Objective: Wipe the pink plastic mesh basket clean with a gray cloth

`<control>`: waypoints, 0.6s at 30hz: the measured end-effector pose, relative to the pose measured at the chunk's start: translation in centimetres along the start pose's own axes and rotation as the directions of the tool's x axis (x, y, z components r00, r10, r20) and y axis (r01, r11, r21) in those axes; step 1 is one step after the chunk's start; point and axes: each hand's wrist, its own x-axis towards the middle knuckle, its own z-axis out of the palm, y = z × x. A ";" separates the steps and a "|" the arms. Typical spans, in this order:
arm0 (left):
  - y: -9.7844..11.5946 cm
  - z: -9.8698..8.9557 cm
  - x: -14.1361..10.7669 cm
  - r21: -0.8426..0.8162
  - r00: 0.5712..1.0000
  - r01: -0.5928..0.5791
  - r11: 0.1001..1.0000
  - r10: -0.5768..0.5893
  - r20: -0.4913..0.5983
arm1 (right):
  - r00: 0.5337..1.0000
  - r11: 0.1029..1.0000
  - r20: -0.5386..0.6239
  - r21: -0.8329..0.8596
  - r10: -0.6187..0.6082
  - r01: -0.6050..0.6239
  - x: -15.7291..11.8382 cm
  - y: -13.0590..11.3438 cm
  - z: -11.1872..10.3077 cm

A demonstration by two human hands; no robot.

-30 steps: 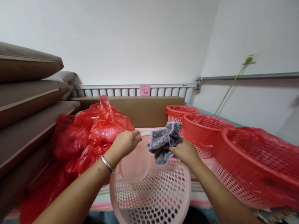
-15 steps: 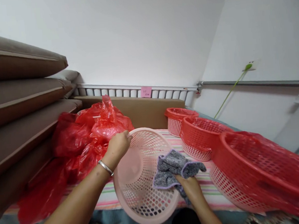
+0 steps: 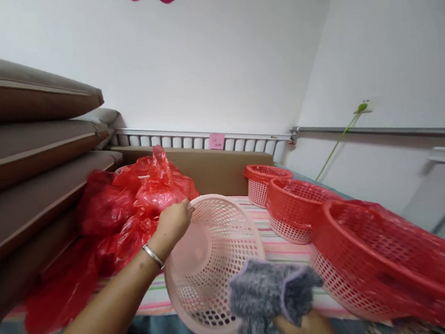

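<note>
A pale pink perforated basket [image 3: 215, 261] is tipped so that its inside faces me, over a striped cloth. My left hand [image 3: 176, 220], with a silver bracelet at the wrist, grips its upper left rim. My right hand [image 3: 304, 328] is closed on a grey cloth [image 3: 257, 294] with a lilac edge, at the basket's lower right rim; both are blurred, and the cloth hides part of the rim and some of the fingers.
Three baskets lined with red plastic, near [image 3: 355, 259], middle [image 3: 292, 207] and far [image 3: 264, 179], stand in a row on the right. Crumpled red bags [image 3: 132, 201] lie at left beside stacked brown cushions [image 3: 29, 142]. Behind is a radiator [image 3: 181, 140].
My right hand and the grey cloth have moved down and towards me, off the middle of the basket. The left hand keeps its hold on the rim.
</note>
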 end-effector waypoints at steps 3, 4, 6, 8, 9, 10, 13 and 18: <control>-0.1 0.1 -0.8 0.006 1.000 -0.016 1.000 0.016 0.000 | 0.991 0.988 -0.037 -0.091 -0.129 0.126 2.3 -3.9 -1.4; 0.0 0.1 -1.2 0.009 1.000 -0.029 1.000 0.029 0.005 | 0.985 0.979 -0.028 -0.122 -0.168 0.163 3.4 -5.3 -1.0; 0.6 0.3 -1.7 0.014 0.998 -0.063 0.998 0.063 0.018 | 0.965 0.938 0.022 -0.232 -0.261 0.259 6.2 -8.2 1.1; 1.1 0.4 -2.0 0.022 0.995 -0.094 0.995 0.094 0.026 | 0.941 0.863 0.110 -0.377 -0.319 0.337 9.2 -10.7 4.1; 1.3 0.3 -2.0 0.027 0.994 -0.103 0.994 0.103 0.026 | 0.938 0.824 0.153 -0.448 -0.312 0.347 10.7 -11.7 5.7; 1.3 0.3 -1.9 0.030 0.993 -0.112 0.993 0.112 0.022 | 0.942 0.789 0.150 -0.517 -0.299 0.333 12.1 -12.4 7.4; 0.8 0.2 -0.9 0.027 0.993 -0.120 0.992 0.119 0.023 | 0.955 0.753 0.126 -0.590 -0.269 0.290 15.0 -13.1 12.3; -1.6 0.3 1.7 0.001 0.994 -0.100 0.995 0.100 0.050 | 0.949 0.755 0.236 -0.578 -0.209 0.310 17.0 -10.8 19.5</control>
